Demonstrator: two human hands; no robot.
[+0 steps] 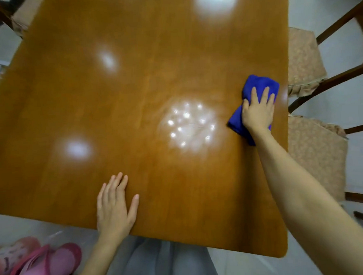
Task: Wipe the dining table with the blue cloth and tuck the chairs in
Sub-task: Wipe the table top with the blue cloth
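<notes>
Head view: the wooden table (131, 81) fills the frame and serves as the landmark for everything else. The blue cloth (257, 85), bunched into a pad, lies on the table close to its right edge. The right hand (258, 110) presses down on the cloth, fingers spread flat over it, pinning it to the wood rather than clenching it. The left hand (114, 206) rests released, palm down, on the table at its near edge, holding nothing and apparently bracing. Bright lamp reflections dot the table's surface.

Beyond the table's right edge stand two cushioned chairs: the farther chair (305, 61) and the nearer chair (318, 157), both with their seats drawn out clear of the table. Another chair (3, 14) shows at the table's far left corner. Pink slippers (42, 268) sit on the floor below the table's near edge.

The wiping step looks to be in hand, with the tucking not yet begun. The next move likely calls for sweeping the cloth from the right edge across the unwiped middle, keeping steady downward pressure.
</notes>
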